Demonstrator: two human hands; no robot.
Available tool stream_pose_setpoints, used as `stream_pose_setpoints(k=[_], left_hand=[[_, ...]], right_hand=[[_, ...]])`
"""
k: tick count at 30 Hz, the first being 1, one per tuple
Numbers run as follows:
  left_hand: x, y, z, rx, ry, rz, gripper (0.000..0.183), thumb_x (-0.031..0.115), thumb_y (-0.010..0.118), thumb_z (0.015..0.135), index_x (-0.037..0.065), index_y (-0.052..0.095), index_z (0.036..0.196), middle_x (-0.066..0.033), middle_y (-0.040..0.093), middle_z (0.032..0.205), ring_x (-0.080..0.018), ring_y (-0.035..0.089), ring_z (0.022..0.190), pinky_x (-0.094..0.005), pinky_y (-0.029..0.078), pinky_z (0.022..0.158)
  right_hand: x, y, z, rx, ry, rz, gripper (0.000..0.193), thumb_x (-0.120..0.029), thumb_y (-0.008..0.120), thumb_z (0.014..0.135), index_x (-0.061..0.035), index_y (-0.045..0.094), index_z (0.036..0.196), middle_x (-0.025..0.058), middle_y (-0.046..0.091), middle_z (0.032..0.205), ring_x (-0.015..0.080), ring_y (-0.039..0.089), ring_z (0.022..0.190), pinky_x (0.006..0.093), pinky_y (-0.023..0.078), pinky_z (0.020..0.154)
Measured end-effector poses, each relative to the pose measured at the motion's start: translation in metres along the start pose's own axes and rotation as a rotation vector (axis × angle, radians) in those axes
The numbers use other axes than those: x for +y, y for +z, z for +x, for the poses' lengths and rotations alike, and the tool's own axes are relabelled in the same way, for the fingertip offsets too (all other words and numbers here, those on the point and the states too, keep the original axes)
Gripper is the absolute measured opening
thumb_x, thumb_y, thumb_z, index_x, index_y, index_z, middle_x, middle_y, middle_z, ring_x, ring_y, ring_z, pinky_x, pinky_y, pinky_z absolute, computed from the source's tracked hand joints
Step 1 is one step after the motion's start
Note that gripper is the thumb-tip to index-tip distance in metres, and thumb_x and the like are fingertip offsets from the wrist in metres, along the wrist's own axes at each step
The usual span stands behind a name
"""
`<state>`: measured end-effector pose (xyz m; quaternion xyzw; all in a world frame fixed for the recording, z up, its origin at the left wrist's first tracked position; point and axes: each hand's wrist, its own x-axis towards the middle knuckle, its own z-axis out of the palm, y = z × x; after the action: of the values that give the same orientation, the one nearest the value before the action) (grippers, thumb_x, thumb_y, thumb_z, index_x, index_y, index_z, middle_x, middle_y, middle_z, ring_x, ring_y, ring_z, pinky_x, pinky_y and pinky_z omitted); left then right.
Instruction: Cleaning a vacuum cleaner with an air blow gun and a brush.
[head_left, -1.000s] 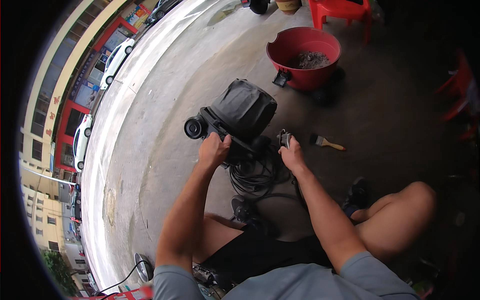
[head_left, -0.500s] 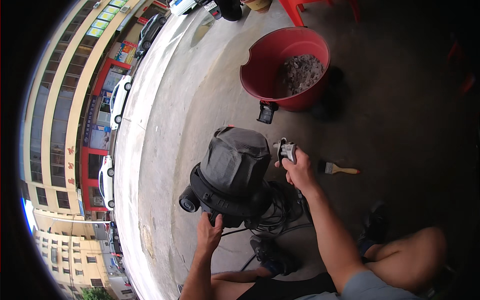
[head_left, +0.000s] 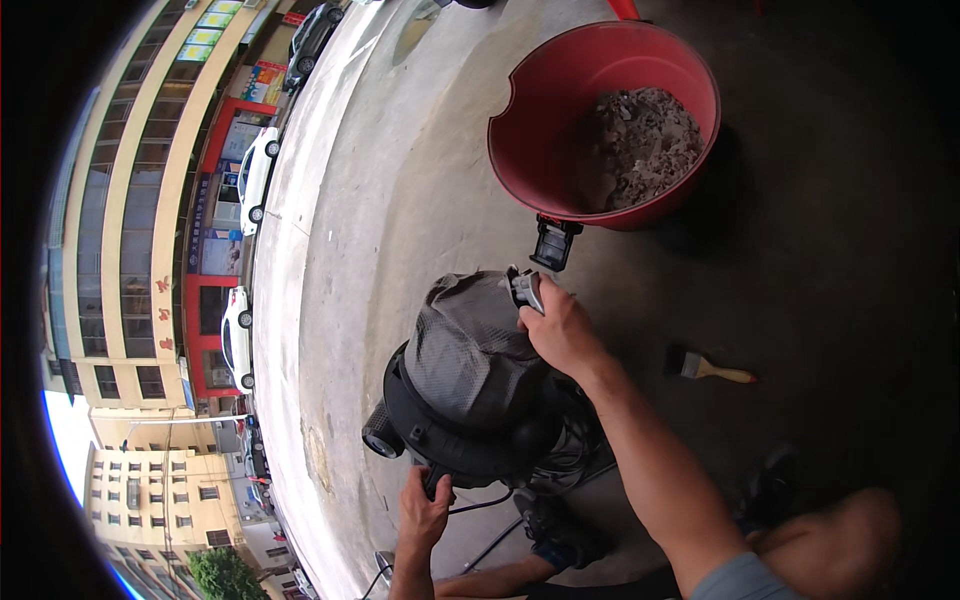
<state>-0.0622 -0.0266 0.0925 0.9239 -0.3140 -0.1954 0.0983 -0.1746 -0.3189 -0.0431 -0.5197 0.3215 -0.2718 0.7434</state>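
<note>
A vacuum cleaner's motor head (head_left: pixel 450 447) is upended in front of me, its grey cloth filter (head_left: pixel 462 345) facing up. My left hand (head_left: pixel 424 512) grips the black handle (head_left: pixel 433 482) at the near side of the head. Wrapped round a silver air blow gun (head_left: pixel 527 291), my right hand (head_left: pixel 567 328) is closed at the filter's upper right. The gun's nozzle end is at the cloth; whether it touches I cannot tell. Creases and a dent show in the filter.
Beyond the head stands a red vacuum drum (head_left: pixel 540 125) holding grey dust and debris (head_left: pixel 650 145), a black latch (head_left: pixel 555 243) on its near side. A paintbrush (head_left: pixel 722 371) lies to the right. Black cable (head_left: pixel 570 468) coils beside the head. Parked cars line the left.
My right hand has brought the blow gun leftward from beside the filter to its upper right. The cloth looks more dented. My view has shifted; the left hand keeps its hold.
</note>
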Motion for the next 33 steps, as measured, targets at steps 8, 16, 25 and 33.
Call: stream_pose_setpoints(k=[8, 16, 25, 33], left_hand=[[0.009, -0.006, -0.001, -0.011, -0.066, 0.037, 0.03, 0.022, 0.065, 0.094, -0.003, 0.052, 0.104, -0.0149, 0.068, 0.073, -0.0249, 0.069, 0.067, -0.0354, 0.053, 0.065], [0.01, -0.004, -0.002, -0.045, -0.082, 0.021, 0.032, 0.024, 0.065, 0.094, -0.004, 0.052, 0.104, -0.0169, 0.071, 0.077, -0.0243, 0.072, 0.07, -0.035, 0.055, 0.066], [0.013, -0.007, -0.003, -0.049, -0.079, 0.036, 0.03, 0.021, 0.064, 0.095, -0.005, 0.053, 0.105, -0.0181, 0.071, 0.08, -0.0241, 0.072, 0.071, -0.0344, 0.056, 0.066], [0.01, -0.006, -0.001, -0.04, -0.052, 0.032, 0.032, 0.025, 0.064, 0.094, -0.003, 0.051, 0.101, -0.0172, 0.071, 0.077, -0.0267, 0.072, 0.071, -0.0371, 0.055, 0.066]], right_hand=[[-0.005, 0.019, 0.023, 0.185, 0.046, -0.26, 0.031, -0.013, 0.061, 0.088, -0.0005, 0.053, 0.115, 0.0269, 0.066, 0.108, 0.046, 0.061, 0.105, 0.0501, 0.048, 0.092], [-0.022, 0.032, 0.043, 0.023, -0.048, -0.324, 0.036, -0.014, 0.06, 0.087, 0.0001, 0.055, 0.119, 0.0276, 0.065, 0.111, 0.0442, 0.06, 0.112, 0.048, 0.047, 0.097], [-0.043, 0.03, 0.03, -0.186, -0.192, -0.365, 0.036, -0.013, 0.06, 0.087, 0.0027, 0.055, 0.119, 0.0305, 0.064, 0.109, 0.0472, 0.059, 0.108, 0.0488, 0.047, 0.094], [-0.048, 0.033, 0.026, -0.07, -0.158, -0.342, 0.029, -0.01, 0.062, 0.084, 0.0024, 0.057, 0.11, 0.0283, 0.065, 0.101, 0.0456, 0.061, 0.104, 0.0485, 0.048, 0.089]])
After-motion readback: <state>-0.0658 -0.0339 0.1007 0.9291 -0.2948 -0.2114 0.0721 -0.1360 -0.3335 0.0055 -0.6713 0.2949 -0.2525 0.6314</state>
